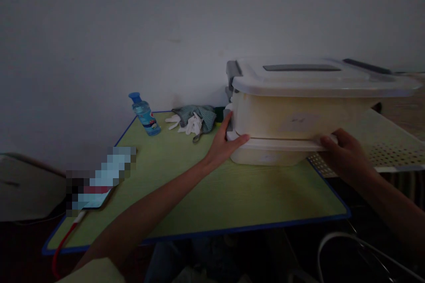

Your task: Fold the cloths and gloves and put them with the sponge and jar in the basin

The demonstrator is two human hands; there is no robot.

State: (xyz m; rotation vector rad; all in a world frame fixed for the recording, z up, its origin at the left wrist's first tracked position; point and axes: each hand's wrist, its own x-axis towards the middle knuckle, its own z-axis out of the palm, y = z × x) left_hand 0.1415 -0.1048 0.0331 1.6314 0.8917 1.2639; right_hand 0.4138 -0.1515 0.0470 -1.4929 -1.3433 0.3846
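Observation:
Two translucent white plastic storage boxes are stacked at the right of a green table. The upper box carries a white lid with grey handles and clasps. The lower box is shallower and rests on the table. My left hand grips the stack's left end, thumb lying along the rim of the lower box's lid. My right hand curls around the right front corner of the same rim.
A blue-capped water bottle stands at the back left. White gloves and a grey cloth lie beside it. A phone with a red cable lies at the left edge. A white perforated shelf sits right of the boxes.

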